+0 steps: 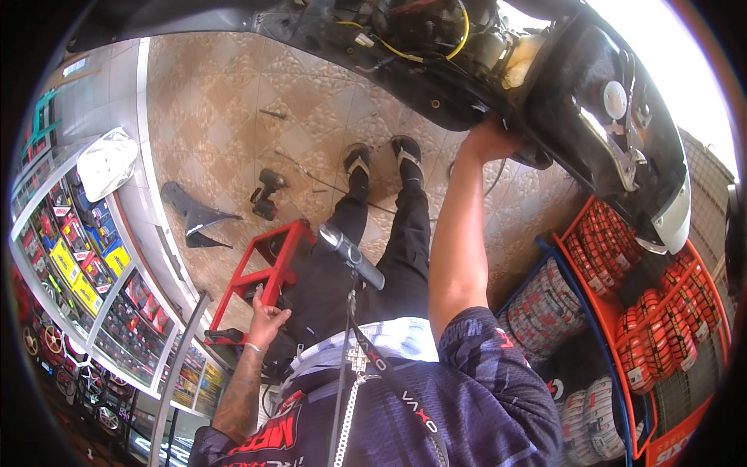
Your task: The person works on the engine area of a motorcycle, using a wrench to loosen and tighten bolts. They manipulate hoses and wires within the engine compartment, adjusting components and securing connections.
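My right hand (489,140) reaches to the underside of a black motorcycle body (467,86) at the top, its fingers mostly hidden by the panel. Yellow tubing (465,27) and a pale, foam-like piece (517,66) show inside that body. At lower left my left hand (268,315) is beside a red metal stand (276,257), fingers apart, the index stretched toward the stand; I make out nothing held in it. A silver-and-black cylindrical handle (350,257) hangs over my legs in front of me.
A cordless drill (266,193), a loose dark panel (198,214) and a cable (327,179) lie on the tiled floor (226,101). A glass display cabinet (93,335) lines the left, with a white bag (105,163) on it. Racks of wrapped tires (603,241) stand at right.
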Available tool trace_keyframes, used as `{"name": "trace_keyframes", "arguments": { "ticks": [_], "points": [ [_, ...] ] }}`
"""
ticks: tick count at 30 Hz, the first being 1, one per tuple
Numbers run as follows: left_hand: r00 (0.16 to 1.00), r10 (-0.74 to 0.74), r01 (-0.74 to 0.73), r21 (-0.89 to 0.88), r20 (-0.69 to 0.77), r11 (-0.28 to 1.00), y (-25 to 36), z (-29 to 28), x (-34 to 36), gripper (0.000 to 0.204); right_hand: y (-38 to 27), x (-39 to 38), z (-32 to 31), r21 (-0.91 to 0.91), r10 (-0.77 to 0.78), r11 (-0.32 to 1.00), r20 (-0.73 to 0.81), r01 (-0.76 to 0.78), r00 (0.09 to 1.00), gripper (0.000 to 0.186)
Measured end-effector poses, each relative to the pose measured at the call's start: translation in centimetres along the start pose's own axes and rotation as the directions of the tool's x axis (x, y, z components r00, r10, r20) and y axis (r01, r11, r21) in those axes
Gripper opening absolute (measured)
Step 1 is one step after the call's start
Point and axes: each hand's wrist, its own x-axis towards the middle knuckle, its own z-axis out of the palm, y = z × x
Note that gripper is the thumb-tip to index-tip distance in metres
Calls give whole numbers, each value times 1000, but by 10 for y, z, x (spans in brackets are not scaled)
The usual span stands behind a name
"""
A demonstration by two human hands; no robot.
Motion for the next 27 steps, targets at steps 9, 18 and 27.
{"name": "trace_keyframes", "arguments": {
  "ticks": [9, 18, 27],
  "points": [
    [1000, 1, -1, 12, -11, 1000, -6, -3, 2, 111, 28, 17, 4, -26, -143, 990, -53, 142, 988, 39],
    [999, -44, 44, 5, -6, 999, -11, -8, 6, 112, 55, 46, 5, -123, -345, 926, 110, 357, 932, 33],
    [1000, -7, 7, -33, -1, 999, -18, -12, 7, 114, 54, 53, -1, -154, -363, 909, 169, 388, 916, 35]
  ]
}}
